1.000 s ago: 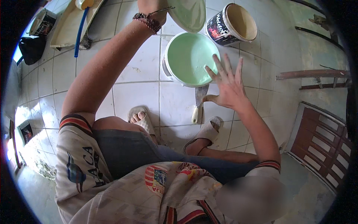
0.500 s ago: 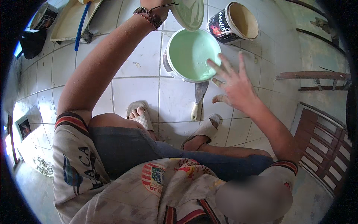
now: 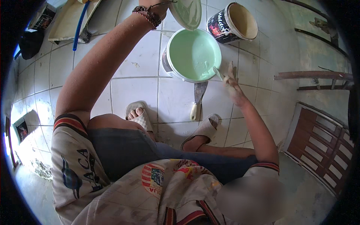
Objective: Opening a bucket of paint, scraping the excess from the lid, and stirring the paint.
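My left hand [image 3: 157, 7], cut off at the top edge, grips a pale green lid [image 3: 187, 15] tilted above an open white bucket [image 3: 193, 56] of mint-green paint. At the bucket's right rim, my right hand [image 3: 232, 86] has its fingers closed around a slender, pale green stick-like item [image 3: 218, 73], with one finger extended. A scraper [image 3: 195, 105] with a cream handle lies on the tiles just below the bucket. Behind and right of it stands a second bucket [image 3: 225, 26] with a dark printed side and beige, stained inside.
A paint tray [image 3: 63, 26] with a blue-handled roller [image 3: 80, 26] lies at the upper left, beside a black item [image 3: 32, 45] and containers. My sandalled feet [image 3: 137, 116] are on the tiled floor. Rusty metal bars [image 3: 313, 75] and a brown grille [image 3: 318, 142] are on the right.
My right hand has gone from spread fingers over the bucket rim to closed around the slender item beside it. My left hand still holds the lid, slightly shifted.
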`<state>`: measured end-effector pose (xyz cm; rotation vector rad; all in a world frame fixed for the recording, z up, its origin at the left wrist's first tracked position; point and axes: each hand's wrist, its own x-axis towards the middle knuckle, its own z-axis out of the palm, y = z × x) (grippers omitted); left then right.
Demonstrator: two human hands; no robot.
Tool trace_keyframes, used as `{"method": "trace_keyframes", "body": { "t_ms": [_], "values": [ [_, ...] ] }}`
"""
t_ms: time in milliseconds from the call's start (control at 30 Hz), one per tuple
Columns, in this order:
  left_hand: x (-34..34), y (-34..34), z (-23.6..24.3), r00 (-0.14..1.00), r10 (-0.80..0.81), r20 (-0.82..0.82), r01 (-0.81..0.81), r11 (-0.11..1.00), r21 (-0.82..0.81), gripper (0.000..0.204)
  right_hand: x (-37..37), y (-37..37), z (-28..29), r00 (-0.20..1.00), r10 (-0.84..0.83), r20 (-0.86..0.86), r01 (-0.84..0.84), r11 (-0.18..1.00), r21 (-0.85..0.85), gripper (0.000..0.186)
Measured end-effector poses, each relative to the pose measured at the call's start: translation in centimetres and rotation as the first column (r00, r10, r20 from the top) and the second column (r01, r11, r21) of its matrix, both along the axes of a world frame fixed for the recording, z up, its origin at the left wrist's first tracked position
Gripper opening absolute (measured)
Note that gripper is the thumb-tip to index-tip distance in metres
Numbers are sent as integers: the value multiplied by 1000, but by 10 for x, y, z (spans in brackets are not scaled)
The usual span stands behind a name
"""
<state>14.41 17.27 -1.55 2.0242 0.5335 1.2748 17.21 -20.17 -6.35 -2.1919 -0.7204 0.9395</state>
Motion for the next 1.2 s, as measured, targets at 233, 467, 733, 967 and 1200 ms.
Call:
{"method": "trace_keyframes", "body": {
  "t_ms": [233,467,733,967,1200],
  "values": [
    [-2,-7,11,993,-113,41,118,981,-151,15,-18,20,80,831,409,377,-234,872,-430,56],
    [-8,3,8,1000,-19,-5,19,999,48,17,-26,64,58,-114,842,528,-204,500,-842,53],
    [-16,0,52,750,-155,644,642,-68,-764,33,-14,79,134,709,285,645,-241,958,-159,74],
    [-15,6,50,598,-297,745,686,-291,-667,34,28,127,140,227,345,911,-168,935,-312,82],
    [-9,7,38,532,-264,804,685,-424,-592,30,23,122,142,219,400,890,-255,904,-343,66]
  ]
}}
